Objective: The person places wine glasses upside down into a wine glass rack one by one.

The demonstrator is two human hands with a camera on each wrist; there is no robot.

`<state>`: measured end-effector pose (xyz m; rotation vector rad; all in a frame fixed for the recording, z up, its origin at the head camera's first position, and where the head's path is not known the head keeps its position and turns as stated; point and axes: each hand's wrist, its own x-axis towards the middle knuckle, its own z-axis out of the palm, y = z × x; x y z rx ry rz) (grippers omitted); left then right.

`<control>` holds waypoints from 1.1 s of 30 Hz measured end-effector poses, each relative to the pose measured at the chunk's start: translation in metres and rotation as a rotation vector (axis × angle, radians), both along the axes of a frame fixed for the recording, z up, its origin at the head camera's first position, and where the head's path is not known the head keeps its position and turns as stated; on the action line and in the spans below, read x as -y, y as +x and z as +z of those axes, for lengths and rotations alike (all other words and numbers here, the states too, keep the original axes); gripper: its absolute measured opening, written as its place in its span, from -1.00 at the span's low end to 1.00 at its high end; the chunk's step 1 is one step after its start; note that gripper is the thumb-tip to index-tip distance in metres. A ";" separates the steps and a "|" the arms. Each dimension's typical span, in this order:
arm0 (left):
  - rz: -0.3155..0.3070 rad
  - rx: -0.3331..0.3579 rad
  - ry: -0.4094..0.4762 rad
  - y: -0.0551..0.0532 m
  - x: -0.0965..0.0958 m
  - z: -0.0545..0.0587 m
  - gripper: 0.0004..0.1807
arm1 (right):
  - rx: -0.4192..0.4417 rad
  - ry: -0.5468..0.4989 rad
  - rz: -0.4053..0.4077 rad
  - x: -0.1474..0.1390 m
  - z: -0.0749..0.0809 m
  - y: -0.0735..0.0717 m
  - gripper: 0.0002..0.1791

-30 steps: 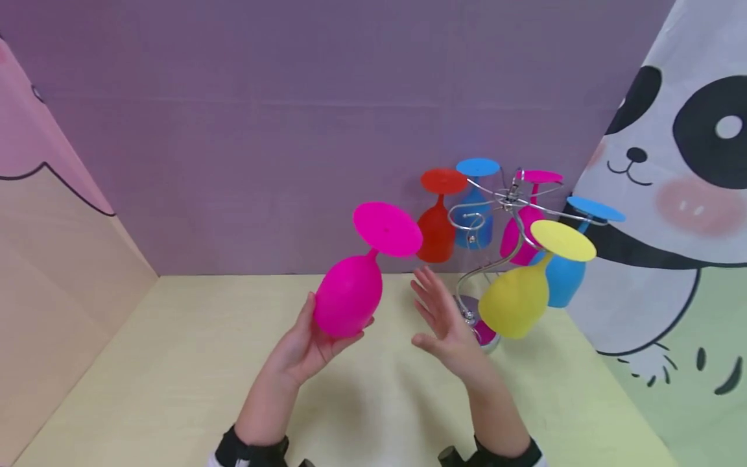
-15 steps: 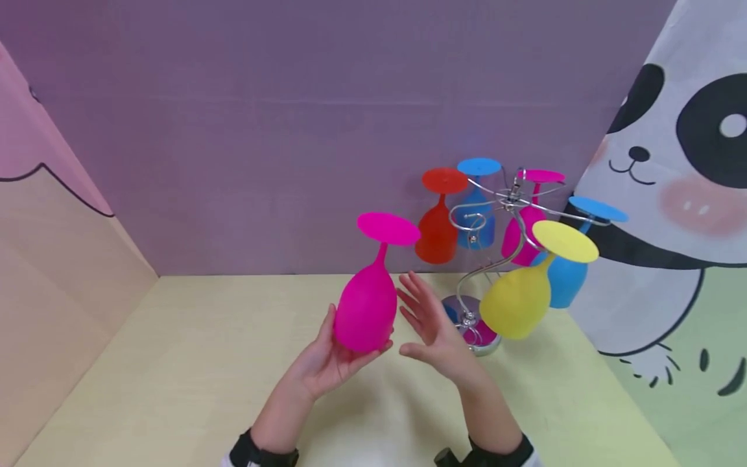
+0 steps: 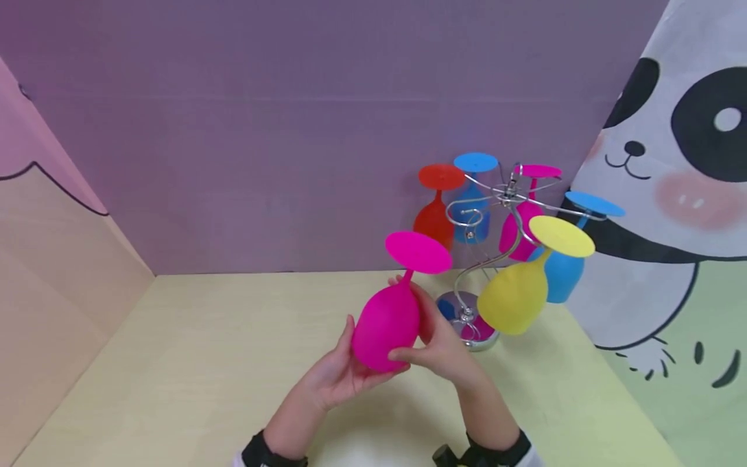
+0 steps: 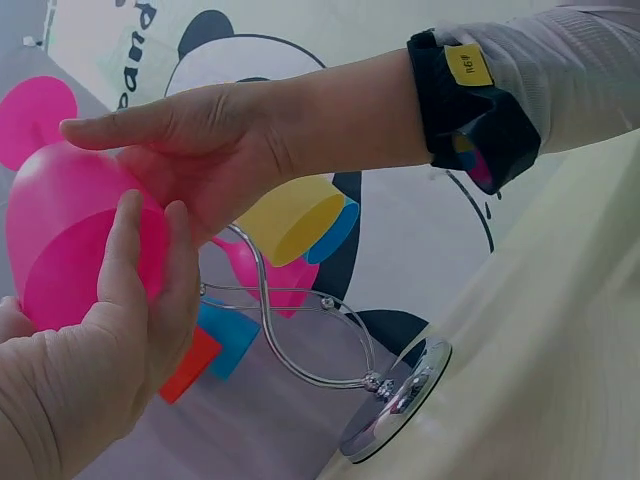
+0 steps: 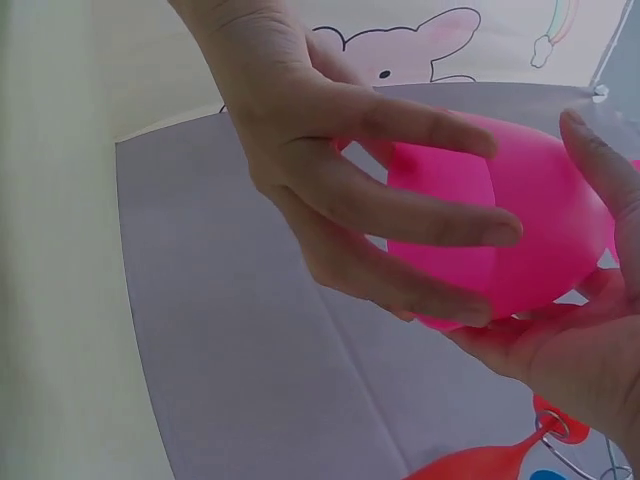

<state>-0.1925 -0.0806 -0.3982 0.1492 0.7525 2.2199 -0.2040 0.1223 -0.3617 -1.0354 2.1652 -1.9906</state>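
Observation:
An upside-down pink plastic goblet (image 3: 386, 327) is held in the air over the table, tilted with its round foot upward. My left hand (image 3: 335, 379) grips the bowl from the lower left, its fingers round the rim side, as the right wrist view shows. From the right, my right hand (image 3: 441, 347) holds the same bowl, thumb across its front and fingers behind it near the stem. In the left wrist view, the right hand (image 4: 215, 150) lies along the far side of the pink bowl (image 4: 80, 220).
Right of the hands stands a curled metal goblet rack (image 3: 508, 198) on a round shiny base (image 3: 481, 344). Hanging on it are a yellow goblet (image 3: 513, 295), a red goblet (image 3: 434, 217), blue goblets and another pink goblet (image 3: 519, 233). A purple backdrop (image 3: 262, 162) borders the table (image 3: 204, 337).
The pink goblet has moved right and down, carried by my left hand. My right hand, earlier apart from it with fingers spread, now holds the bowl too.

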 end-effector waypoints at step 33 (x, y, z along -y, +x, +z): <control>0.030 -0.001 0.037 0.001 -0.004 0.003 -0.10 | 0.036 0.046 -0.057 -0.003 -0.002 -0.001 0.05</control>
